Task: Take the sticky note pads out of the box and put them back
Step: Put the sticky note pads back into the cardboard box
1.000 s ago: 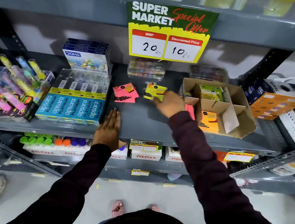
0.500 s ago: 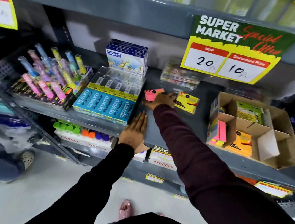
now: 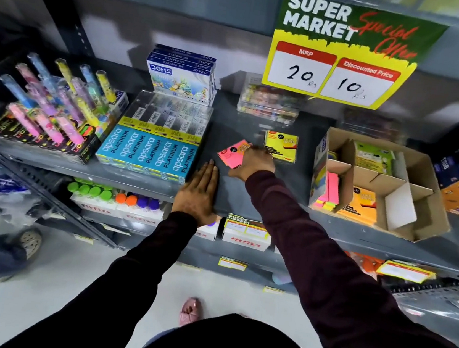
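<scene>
Lifted now, pink pad tilts in right hand.

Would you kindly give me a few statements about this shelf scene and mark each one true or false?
1. The right hand grips a pink sticky note pad. True.
2. The left hand holds a yellow pad. False: it lies flat and empty on the shelf.
3. A yellow sticky note pad lies on the shelf outside the cardboard box. True.
4. The cardboard box is empty. False: pads remain in its compartments.
5. The sign shows a discounted price of 20. False: 10; 20 is the MRP.
</scene>
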The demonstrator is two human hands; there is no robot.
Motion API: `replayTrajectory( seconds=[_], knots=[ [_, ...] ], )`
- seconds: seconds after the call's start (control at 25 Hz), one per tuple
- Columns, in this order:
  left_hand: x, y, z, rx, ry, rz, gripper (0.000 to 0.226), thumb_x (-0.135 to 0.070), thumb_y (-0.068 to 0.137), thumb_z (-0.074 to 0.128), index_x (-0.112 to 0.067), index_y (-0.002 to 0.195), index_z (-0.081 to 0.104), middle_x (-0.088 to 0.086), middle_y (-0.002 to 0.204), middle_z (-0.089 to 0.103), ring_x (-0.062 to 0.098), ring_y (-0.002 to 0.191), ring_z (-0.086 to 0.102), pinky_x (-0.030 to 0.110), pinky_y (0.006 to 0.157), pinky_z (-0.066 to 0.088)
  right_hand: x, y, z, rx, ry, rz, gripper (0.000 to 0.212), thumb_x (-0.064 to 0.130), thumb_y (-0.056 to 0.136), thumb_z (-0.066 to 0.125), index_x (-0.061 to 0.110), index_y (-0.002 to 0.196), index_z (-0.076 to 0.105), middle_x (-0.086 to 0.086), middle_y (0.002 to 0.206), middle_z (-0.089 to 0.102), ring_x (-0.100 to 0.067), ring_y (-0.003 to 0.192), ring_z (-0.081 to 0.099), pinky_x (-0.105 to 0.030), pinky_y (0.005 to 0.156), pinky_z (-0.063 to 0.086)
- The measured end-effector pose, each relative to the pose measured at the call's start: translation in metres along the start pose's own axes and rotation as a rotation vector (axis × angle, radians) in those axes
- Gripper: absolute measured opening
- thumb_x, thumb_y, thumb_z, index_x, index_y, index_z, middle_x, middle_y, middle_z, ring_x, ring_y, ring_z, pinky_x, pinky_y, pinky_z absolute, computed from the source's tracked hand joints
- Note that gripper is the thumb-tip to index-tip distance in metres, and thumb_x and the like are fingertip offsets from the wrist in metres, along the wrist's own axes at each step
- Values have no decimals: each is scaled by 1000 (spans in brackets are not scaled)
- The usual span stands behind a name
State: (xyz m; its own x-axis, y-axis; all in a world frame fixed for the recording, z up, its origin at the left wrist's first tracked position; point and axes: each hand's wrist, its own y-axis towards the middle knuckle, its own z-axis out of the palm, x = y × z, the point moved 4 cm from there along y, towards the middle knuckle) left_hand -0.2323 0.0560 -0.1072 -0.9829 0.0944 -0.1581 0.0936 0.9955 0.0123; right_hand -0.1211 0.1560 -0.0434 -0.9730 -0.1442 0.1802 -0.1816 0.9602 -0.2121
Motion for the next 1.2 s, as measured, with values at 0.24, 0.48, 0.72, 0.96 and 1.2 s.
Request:
replayTrajectory(
  seconds=[0.24, 0.48, 0.72, 0.96, 1.2],
  knots=[
    [0, 1, 2, -10, 9, 6, 108, -39, 64, 76, 4, 142, 15, 22, 154, 17, 32, 143, 16, 39, 117, 12, -44, -65, -39, -211, 119, 25, 57, 43, 65, 76, 4, 103, 61, -17, 105, 65, -32, 99, 60, -35, 85, 48],
    [-2, -1, 0, -108, 5, 14, 105, -39, 64, 79, 6, 140, 23, 26, 150, 26, 37, 138, 29, 46, 114, 26, -162, -133, -78, -497, 336, 342, 49, 48, 64, 77, 6, 87, 68, -17, 86, 74, -29, 84, 68, -29, 67, 46],
    [-3, 0, 1, -36, 63, -2, 122, -56, 60, 76, 2, 144, 9, 20, 156, 10, 30, 144, 12, 38, 119, 11, -231, -122, -53, -415, 436, 597, 59, 48, 74, 72, 1, 108, 64, -23, 109, 70, -36, 104, 65, -39, 87, 52],
    [-4, -1, 1, -55, 90, 5, 119, -56, 64, 74, 1, 144, 9, 19, 156, 10, 30, 144, 11, 39, 118, 11, -231, -110, -25, -226, 540, 502, 50, 26, 87, 65, -1, 126, 49, -20, 128, 61, -35, 121, 54, -42, 105, 43],
    [-3, -1, 2, -41, 104, 11, 121, -60, 63, 73, 2, 144, 8, 20, 156, 12, 32, 144, 13, 41, 118, 14, -218, -121, -30, -250, 269, 588, 43, 21, 90, 61, -4, 123, 49, -25, 124, 61, -39, 115, 58, -44, 97, 46]
  ],
)
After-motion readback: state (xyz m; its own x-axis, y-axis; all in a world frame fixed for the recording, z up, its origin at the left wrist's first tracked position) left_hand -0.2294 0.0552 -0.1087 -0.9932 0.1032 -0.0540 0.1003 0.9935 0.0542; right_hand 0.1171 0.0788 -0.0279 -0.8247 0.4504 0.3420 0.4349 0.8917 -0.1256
